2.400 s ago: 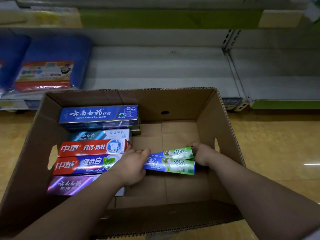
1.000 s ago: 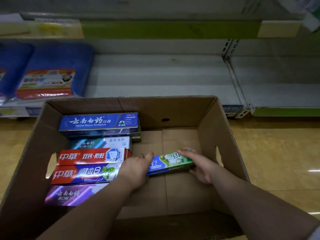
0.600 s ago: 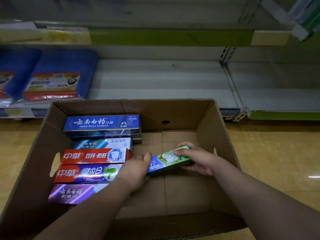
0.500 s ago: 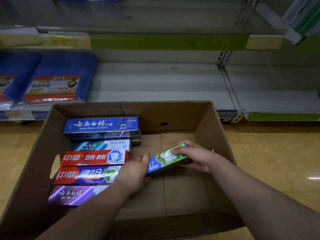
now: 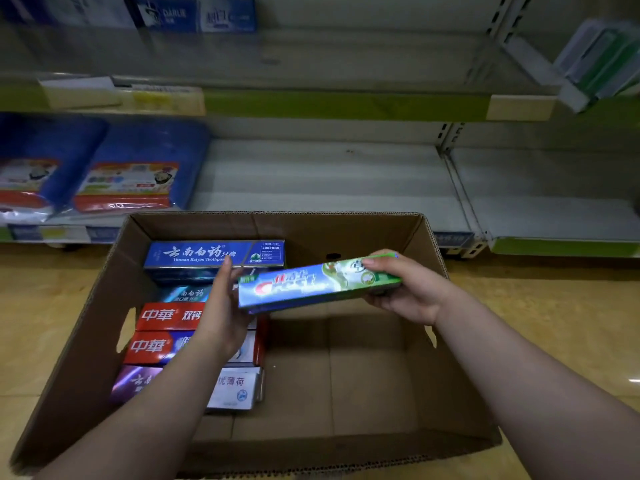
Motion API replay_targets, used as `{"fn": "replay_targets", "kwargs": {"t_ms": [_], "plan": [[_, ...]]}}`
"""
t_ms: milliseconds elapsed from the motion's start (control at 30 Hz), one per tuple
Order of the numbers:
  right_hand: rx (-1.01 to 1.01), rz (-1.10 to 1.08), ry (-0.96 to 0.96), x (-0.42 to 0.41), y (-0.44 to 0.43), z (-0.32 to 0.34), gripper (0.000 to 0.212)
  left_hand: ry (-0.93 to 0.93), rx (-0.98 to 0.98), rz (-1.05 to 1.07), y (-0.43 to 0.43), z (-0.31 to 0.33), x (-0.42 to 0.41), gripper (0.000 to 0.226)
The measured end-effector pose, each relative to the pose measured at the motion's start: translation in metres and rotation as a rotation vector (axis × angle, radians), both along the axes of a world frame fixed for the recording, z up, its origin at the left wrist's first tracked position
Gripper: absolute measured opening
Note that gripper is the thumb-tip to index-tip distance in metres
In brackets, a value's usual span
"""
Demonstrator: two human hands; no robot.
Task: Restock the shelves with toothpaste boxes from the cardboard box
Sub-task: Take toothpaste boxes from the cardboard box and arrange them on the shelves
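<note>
A green and blue toothpaste box (image 5: 311, 285) is lifted above the open cardboard box (image 5: 349, 233) on the floor. My right hand (image 5: 405, 289) grips its right end, thumb on top. My left hand (image 5: 225, 306) stands at its left end with straight fingers, palm against the end. Several more toothpaste boxes lie stacked in the left half of the cardboard box: a blue one (image 5: 207, 254) at the back, two red ones (image 5: 162, 315), a purple one (image 5: 133, 381) in front. The low shelf (image 5: 325, 178) behind the cardboard box is bare in the middle.
Blue packs (image 5: 138, 168) lie on the low shelf's left part. An upper shelf (image 5: 346, 57) holds blue boxes (image 5: 194, 13) at its far left. Green and white boxes (image 5: 602, 60) jut out at the top right. The floor (image 5: 540, 327) is yellow tile.
Both hands have raised the green toothpaste box out of the cardboard box's bottom, up and toward the shelf. My left hand's fingers have straightened at its end. The view has tilted upward.
</note>
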State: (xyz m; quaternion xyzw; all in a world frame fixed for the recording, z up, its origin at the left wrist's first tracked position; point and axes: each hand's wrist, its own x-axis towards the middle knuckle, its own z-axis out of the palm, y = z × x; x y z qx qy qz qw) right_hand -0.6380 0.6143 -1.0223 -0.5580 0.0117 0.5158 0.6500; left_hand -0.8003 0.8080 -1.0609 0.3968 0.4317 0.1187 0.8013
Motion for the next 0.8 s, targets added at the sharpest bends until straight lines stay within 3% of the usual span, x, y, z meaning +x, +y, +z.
{"fn": "replay_targets", "kwargs": {"t_ms": [133, 333, 500, 700, 800], "plan": [[0.086, -0.071, 0.023, 0.001, 0.008, 0.015, 0.033, -0.003, -0.023, -0.161, 0.012, 0.035, 0.004, 0.074], [0.153, -0.115, -0.109, 0.007, 0.019, 0.061, 0.026, -0.093, 0.148, -0.304, 0.018, 0.097, 0.011, 0.067], [0.178, -0.091, -0.289, 0.004, 0.027, 0.115, 0.029, -0.237, 0.182, -0.094, 0.014, 0.14, 0.022, 0.006], [0.222, -0.102, -0.37, -0.003, 0.032, 0.161, 0.038, -0.394, 0.189, 0.005, 0.017, 0.187, 0.022, 0.033], [0.242, -0.071, -0.401, -0.005, 0.042, 0.186, 0.038, -0.402, 0.199, 0.046, 0.026, 0.214, 0.022, 0.018]]}}
